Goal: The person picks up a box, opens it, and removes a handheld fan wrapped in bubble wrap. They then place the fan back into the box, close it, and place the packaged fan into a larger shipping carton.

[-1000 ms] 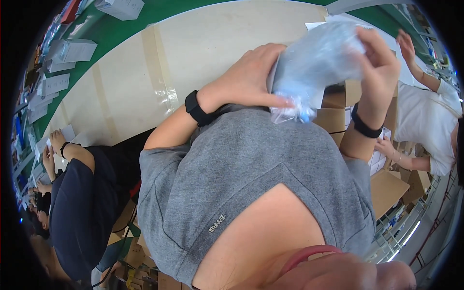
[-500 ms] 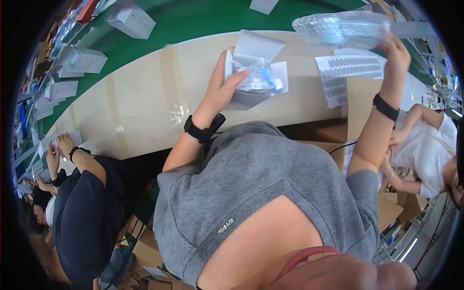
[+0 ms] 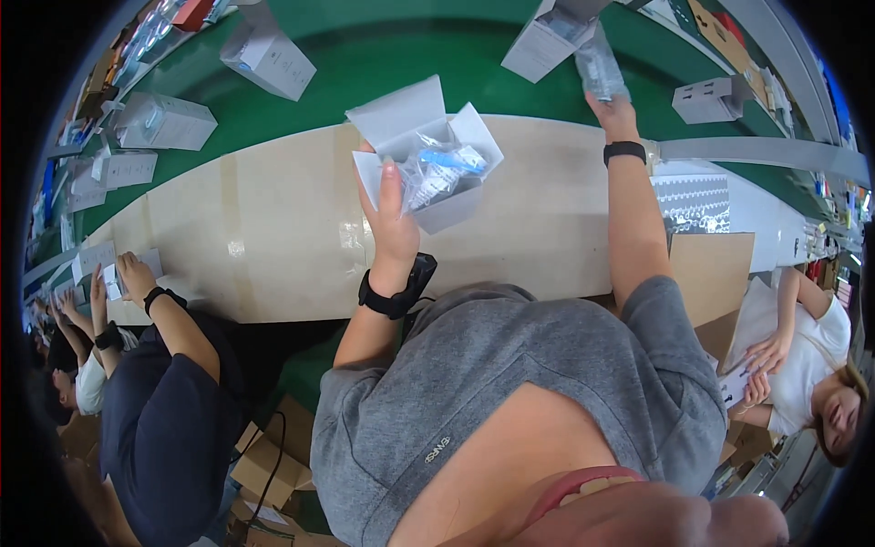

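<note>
My left hand [image 3: 392, 214] grips an open white cardboard box [image 3: 456, 211] by its left wall, thumb hooked over the rim. Inside the box lies a clear plastic bag [image 3: 427, 182] with a bright blue piece [image 3: 451, 162] showing on top; the other contents cannot be made out. My right arm stretches far forward over the green surface. The right hand [image 3: 616, 114] is closed round the near end of a clear plastic packet [image 3: 599, 68]. That packet's far end is right beside another open white box [image 3: 540, 46], overlapping its edge in view.
Several white boxes, one of them [image 3: 269, 64], stand along the green surface [image 3: 392, 55]. A pale worktop [image 3: 292, 210] curves in front of me. Grey-patterned sheets [image 3: 693, 201] and a cardboard box [image 3: 715, 264] are at right. Co-workers sit on both sides; a metal rail [image 3: 766, 157] crosses the right.
My right hand has swung from above the patterned sheets leftward to the white box on the green surface, carrying the plastic packet. The left hand still holds its box, now tilted differently. The view has shifted.
</note>
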The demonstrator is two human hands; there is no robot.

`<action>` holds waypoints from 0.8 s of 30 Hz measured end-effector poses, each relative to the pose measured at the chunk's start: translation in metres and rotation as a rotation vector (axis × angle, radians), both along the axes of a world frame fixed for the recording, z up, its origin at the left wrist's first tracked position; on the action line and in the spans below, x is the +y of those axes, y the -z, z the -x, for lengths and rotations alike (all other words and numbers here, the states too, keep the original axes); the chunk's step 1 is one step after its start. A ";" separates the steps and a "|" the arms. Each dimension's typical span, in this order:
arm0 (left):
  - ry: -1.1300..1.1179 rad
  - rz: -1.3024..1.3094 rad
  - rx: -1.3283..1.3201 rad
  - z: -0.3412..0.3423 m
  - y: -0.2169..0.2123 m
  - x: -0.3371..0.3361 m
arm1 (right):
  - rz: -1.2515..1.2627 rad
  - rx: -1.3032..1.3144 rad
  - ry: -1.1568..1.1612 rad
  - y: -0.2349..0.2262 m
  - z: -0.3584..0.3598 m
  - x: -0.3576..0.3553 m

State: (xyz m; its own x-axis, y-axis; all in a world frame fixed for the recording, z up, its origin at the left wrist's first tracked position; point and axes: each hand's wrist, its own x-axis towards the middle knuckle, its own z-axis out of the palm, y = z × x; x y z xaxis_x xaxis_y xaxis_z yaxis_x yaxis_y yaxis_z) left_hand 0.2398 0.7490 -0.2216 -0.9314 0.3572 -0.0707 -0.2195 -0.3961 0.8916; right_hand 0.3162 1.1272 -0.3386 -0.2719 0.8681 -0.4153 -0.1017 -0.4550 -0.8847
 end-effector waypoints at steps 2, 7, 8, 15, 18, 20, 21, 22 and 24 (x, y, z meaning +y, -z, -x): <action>-0.030 0.000 -0.049 -0.002 -0.008 -0.002 | 0.024 -0.304 -0.043 -0.019 -0.002 -0.011; -0.019 0.206 0.194 -0.002 0.000 0.010 | -0.565 0.045 -0.652 -0.155 -0.018 -0.132; 0.000 0.251 0.229 -0.007 -0.006 0.012 | -0.700 0.106 -0.832 -0.169 -0.022 -0.165; 0.082 0.275 0.552 -0.042 -0.022 0.003 | -1.711 -0.377 -1.373 -0.216 -0.043 -0.260; 0.005 0.372 0.841 -0.055 -0.025 -0.006 | -1.354 -0.710 -1.749 -0.220 -0.049 -0.270; 0.039 0.223 0.658 -0.059 -0.026 -0.007 | -1.513 -0.341 -1.404 -0.226 -0.060 -0.261; 0.056 0.147 0.564 -0.062 -0.026 -0.004 | -1.571 -0.161 -1.225 -0.231 -0.066 -0.253; 0.046 0.150 0.577 -0.057 -0.022 -0.006 | -1.528 -0.090 -1.043 -0.246 -0.073 -0.245; -0.113 -0.029 0.362 -0.029 -0.011 -0.008 | -1.363 -0.042 -0.734 -0.269 -0.098 -0.237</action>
State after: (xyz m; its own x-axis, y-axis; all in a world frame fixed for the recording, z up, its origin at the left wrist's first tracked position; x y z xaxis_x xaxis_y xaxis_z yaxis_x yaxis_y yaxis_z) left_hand 0.2688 0.7412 -0.2109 -0.9278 0.2476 0.2792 0.1545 -0.4262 0.8913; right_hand 0.4139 0.8897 -0.0700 -0.8014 0.2680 0.5346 -0.1902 0.7333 -0.6527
